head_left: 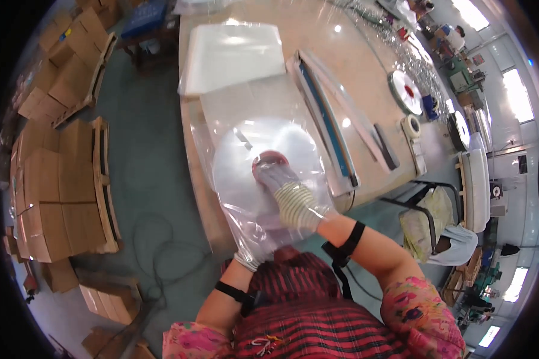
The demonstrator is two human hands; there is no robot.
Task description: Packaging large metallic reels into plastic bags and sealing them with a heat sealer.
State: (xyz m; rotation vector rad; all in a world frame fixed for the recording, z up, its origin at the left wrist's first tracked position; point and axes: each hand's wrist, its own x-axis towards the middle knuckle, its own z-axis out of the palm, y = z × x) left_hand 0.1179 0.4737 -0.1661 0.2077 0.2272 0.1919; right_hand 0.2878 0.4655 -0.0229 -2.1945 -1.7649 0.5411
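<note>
A large round white reel [233, 161] with a red hub [271, 157] lies flat inside a clear plastic bag [236, 99] at the table's near left corner. My gloved right hand [296, 200] reaches through the bag's near end, its fingers down at the hub and partly hidden there. With my left hand [249, 254], also gloved, I pinch the bag's near edge beside my apron. Beyond the reel rests a stack of flat clear bags [236, 54]. To its right a long blue and white bar-shaped device [324, 116], resembling a heat sealer, lies along the table.
More reels, one with a red hub [401, 87], and a roll of tape [412, 125] sit at the right. A folding chair [431, 224] draped with cloths stands right of the table. Cartons on pallets [60, 185] line the left; a cable [156, 281] crosses the floor.
</note>
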